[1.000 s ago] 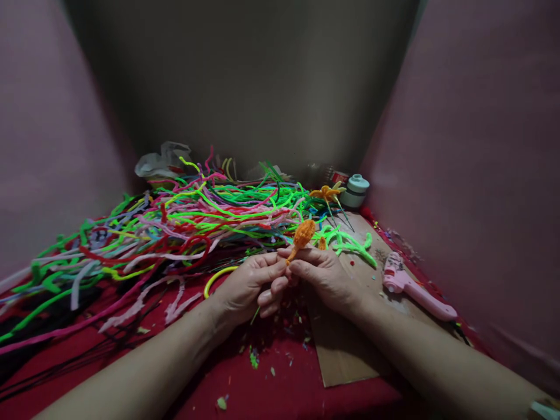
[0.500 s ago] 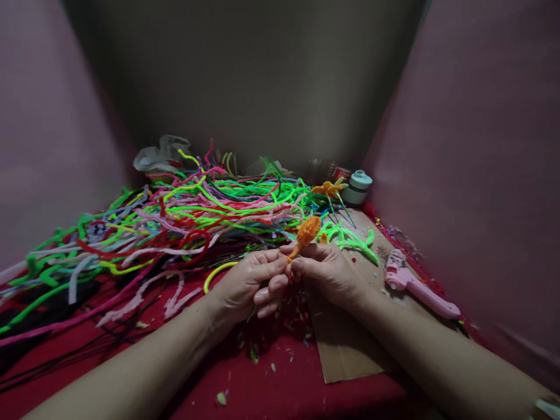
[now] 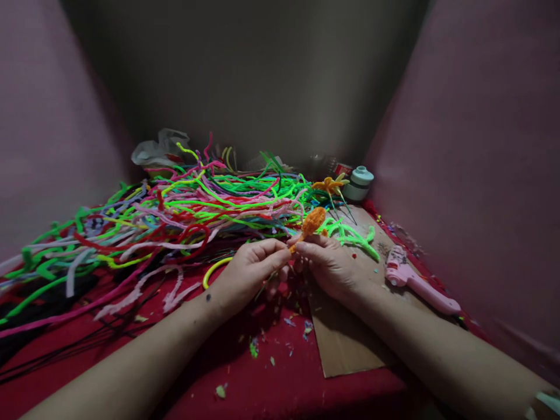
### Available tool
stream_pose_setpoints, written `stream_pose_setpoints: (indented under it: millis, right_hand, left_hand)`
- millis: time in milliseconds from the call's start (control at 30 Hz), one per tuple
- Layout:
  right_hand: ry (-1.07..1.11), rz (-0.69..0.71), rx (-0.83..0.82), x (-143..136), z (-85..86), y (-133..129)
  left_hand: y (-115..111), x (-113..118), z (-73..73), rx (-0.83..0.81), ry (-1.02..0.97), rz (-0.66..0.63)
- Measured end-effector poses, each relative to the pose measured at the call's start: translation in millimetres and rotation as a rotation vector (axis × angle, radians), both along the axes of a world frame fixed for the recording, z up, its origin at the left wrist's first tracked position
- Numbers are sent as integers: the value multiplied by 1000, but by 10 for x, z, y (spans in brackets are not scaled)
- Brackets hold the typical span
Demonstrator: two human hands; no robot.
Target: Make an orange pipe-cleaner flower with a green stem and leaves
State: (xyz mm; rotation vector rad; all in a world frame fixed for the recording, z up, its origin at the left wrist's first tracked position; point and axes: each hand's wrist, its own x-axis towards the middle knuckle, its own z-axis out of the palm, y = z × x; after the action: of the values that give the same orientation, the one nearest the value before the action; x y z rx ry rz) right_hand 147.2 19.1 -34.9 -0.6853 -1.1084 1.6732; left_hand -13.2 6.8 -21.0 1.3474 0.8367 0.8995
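Observation:
An orange pipe-cleaner bud tilts up and to the right above my fingers, its narrow end running down between them. My left hand pinches the lower tip of this piece between thumb and forefinger. On the other side, my right hand grips the narrow part just below the bud, thumb in front. A thin stem seems to run down behind my left fingers, mostly hidden. Bright green pipe cleaners lie just beyond my right hand.
A heap of coloured pipe cleaners spreads across the back and left. Cardboard lies under my right arm, with a pink glue gun on the right. Orange flowers and a pale green jar stand behind. Scraps dot the red cloth.
Both hands still hold the orange bud, which has shifted slightly up and right. My left hand has turned so its back faces up more, and its lower fingers are tucked farther under.

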Motion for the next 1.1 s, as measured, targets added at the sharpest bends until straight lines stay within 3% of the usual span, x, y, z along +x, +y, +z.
stream_pose_setpoints:
  millis: [167,267,567,900,1100]
  right_hand:
    - [-109,-90,19,1,6,-20]
    - [-148,-113,44,1,27,-47]
    - [-224,-98,208,37,41,-60]
    - [-113,-44,106,26,42,-48]
    - [-74,-4,75,34,9,-36]
  left_hand:
    - [-78,20,-57,496,293,246]
    - [-115,35,-68,561,339,300]
    - [-109,36,29,335,231,269]
    - [-117,87,98,-81,-59,151]
    - [-110,69,78,-251,-235,-4]
